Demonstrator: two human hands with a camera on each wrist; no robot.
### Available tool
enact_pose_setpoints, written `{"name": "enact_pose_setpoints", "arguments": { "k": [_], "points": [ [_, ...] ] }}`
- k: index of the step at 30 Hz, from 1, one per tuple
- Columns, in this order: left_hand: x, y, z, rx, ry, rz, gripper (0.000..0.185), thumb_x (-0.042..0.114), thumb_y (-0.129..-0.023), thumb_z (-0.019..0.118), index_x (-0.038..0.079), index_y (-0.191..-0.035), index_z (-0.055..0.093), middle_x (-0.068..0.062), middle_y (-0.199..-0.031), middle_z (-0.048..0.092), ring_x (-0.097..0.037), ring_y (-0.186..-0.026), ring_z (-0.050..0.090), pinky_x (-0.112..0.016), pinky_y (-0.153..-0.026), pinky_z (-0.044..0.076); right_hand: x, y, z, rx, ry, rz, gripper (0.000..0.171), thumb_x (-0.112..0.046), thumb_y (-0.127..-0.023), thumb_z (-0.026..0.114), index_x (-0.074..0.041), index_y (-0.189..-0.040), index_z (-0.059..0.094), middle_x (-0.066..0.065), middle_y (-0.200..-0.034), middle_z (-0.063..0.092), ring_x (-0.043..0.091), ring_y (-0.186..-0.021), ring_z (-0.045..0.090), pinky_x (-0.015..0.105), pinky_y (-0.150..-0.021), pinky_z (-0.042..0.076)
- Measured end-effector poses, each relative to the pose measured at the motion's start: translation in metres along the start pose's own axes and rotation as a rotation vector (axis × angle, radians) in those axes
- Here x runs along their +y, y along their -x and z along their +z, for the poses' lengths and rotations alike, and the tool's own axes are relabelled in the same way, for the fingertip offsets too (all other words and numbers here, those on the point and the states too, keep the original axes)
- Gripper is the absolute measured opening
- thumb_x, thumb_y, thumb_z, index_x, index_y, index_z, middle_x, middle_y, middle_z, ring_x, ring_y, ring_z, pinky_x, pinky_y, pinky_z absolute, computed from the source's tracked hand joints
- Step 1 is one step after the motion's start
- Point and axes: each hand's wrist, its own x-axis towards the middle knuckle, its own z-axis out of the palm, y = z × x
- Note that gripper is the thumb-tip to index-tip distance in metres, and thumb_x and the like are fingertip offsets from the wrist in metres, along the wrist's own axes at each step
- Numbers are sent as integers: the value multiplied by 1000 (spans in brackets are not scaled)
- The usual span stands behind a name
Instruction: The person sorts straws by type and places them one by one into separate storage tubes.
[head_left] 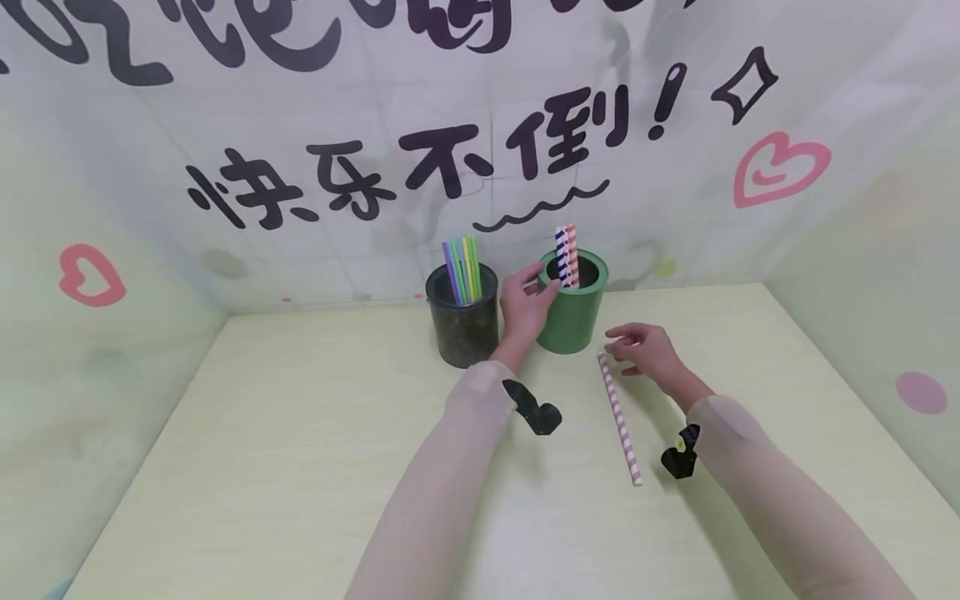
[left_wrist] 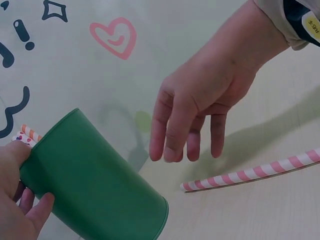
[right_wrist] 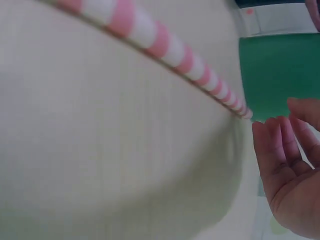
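Note:
My left hand (head_left: 527,305) holds the green cup (head_left: 570,321) at the left of its rim, with fingertips at the mouth and on the side in the left wrist view. Several patterned paper straws (head_left: 567,257) stand inside that cup. A pink-and-white striped paper straw (head_left: 620,421) lies on the table in front of it. Just over the straw's far end hovers my right hand (head_left: 647,352), fingers loosely bent with nothing between them. In the right wrist view, its fingertips appear close to the tip of the striped straw (right_wrist: 185,62).
Left of my left hand stands a black cup (head_left: 462,333) with several coloured straws (head_left: 463,271) in it. The pale wooden table (head_left: 300,458) ends at a printed backdrop (head_left: 375,225) behind both cups. Side walls border the table left and right.

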Motion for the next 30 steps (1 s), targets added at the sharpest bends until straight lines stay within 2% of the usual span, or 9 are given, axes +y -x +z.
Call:
{"name": "enact_pose_setpoints", "arguments": {
  "k": [7, 13, 19, 30],
  "points": [
    [1, 1, 0, 5, -10, 4, 40, 10, -82, 68, 7, -121, 59, -11, -123, 50, -23, -102, 55, -26, -83, 50, 16, -2, 4, -38, 59, 74, 40, -13, -86, 63, 6, -120, 52, 9, -88, 60, 14, -69, 57, 29, -63, 55],
    [2, 1, 0, 3, -7, 15, 40, 10, -82, 68, 6, -121, 59, -12, -122, 50, -24, -102, 55, -27, -82, 51, 18, -4, 10, -21, 47, 114, 42, -14, -84, 66, 5, -119, 54, 5, -81, 60, 10, -60, 55, 25, -53, 53],
    [1, 0, 1, -4, -8, 10, 40, 11, -83, 67, 6, -122, 58, -11, -123, 50, -24, -103, 55, -27, -83, 51, 16, -5, 13, -4, 52, 151, 42, -14, -83, 68, 5, -117, 54, 5, -78, 60, 10, -58, 53, 22, -52, 51],
    [1, 1, 1, -1, -5, 3, 41, 11, -83, 68, 6, -122, 58, -11, -122, 50, -24, -103, 55, -27, -83, 51, 14, -5, 19, 28, 67, 165, 37, -7, -82, 67, 7, -114, 56, 7, -79, 64, 9, -58, 57, 23, -52, 52]
  ]
}}
